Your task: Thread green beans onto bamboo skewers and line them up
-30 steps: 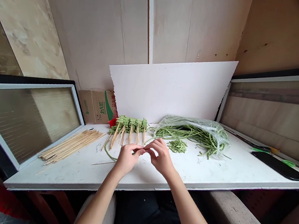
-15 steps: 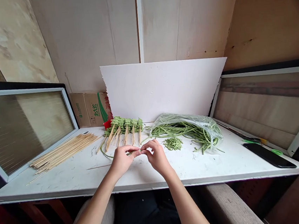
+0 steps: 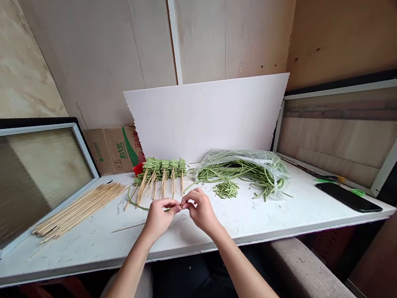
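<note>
My left hand (image 3: 160, 216) is closed in a pinch on a long green bean (image 3: 139, 206), whose tail curves out to the left over the table. Fingertip to fingertip with it, my right hand (image 3: 202, 209) pinches the bean's other end; the fingers hide most of that end. A single bamboo skewer (image 3: 127, 228) lies left of my left hand. Behind my hands are rows of bean pieces threaded on skewers (image 3: 164, 166), their bare sticks pointing toward me. Right of my right hand sits a small heap of short bean pieces (image 3: 226, 190).
Loose bamboo skewers (image 3: 81, 209) lie in a bundle at the left. A clear plastic bag (image 3: 273, 163) of long beans lies at the back right. A black phone (image 3: 348, 197) rests near the right edge. A white board (image 3: 209, 120) and a cardboard box (image 3: 110, 150) stand behind.
The view has shifted slightly to the right. Both hands stay together with the bean between their fingertips, and little else differs.
</note>
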The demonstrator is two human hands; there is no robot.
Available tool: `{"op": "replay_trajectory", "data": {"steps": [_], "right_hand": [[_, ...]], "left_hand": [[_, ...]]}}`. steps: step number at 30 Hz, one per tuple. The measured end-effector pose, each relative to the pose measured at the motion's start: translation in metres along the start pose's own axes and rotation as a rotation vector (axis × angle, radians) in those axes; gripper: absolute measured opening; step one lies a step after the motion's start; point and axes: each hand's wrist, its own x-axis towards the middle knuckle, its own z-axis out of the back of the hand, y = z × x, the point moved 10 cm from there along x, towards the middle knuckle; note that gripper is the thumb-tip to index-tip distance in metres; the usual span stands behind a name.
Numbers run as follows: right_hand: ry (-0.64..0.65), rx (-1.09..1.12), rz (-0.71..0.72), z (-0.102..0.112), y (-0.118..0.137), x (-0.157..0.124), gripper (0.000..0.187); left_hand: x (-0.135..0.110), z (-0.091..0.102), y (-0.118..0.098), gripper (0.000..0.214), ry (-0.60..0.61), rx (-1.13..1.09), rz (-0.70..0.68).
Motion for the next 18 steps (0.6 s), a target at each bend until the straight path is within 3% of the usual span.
{"op": "replay_trajectory", "data": {"steps": [18], "right_hand": [[0.04,0.172,-0.085,-0.009,-0.014,-0.004,0.03]], "left_hand": [[-0.001,0.001,0.015,0.018,0.045,0.016,0.044]]}}
